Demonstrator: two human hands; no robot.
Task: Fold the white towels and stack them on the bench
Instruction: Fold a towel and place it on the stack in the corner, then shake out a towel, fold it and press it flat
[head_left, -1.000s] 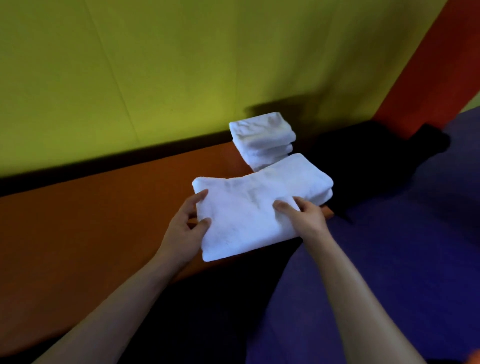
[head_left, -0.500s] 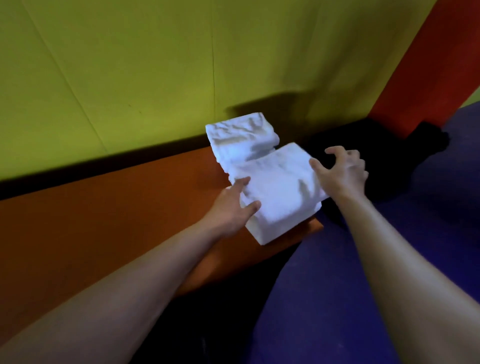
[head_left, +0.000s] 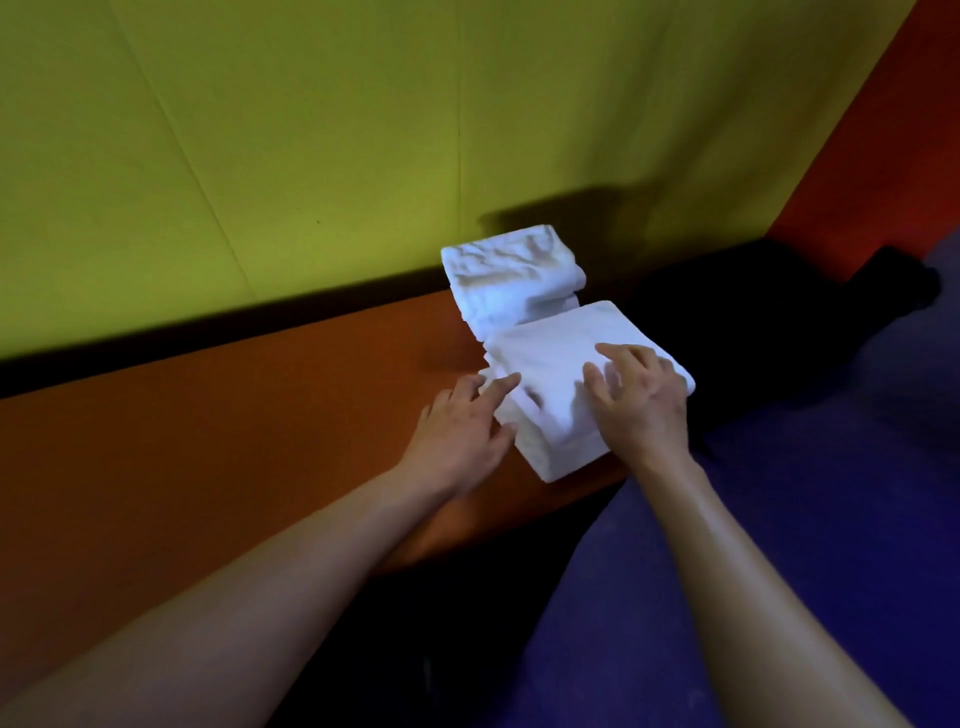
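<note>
A folded white towel (head_left: 550, 358) lies flat near the right end of the orange bench (head_left: 208, 441). My right hand (head_left: 636, 395) presses down on top of it with spread fingers. My left hand (head_left: 462, 431) rests on the bench at the towel's left edge, its fingertips touching the fold. Behind it, against the wall, stands a stack of folded white towels (head_left: 511, 278), its top one rumpled.
A yellow-green padded wall (head_left: 311, 130) rises behind the bench. A red panel (head_left: 893, 130) closes the right corner. A purple mat (head_left: 810, 519) covers the floor at the right, with a dark gap beside the bench end.
The towel was folded shorter and laid on the bench in front of the stack. My right hand came down from the towel's far edge onto its top.
</note>
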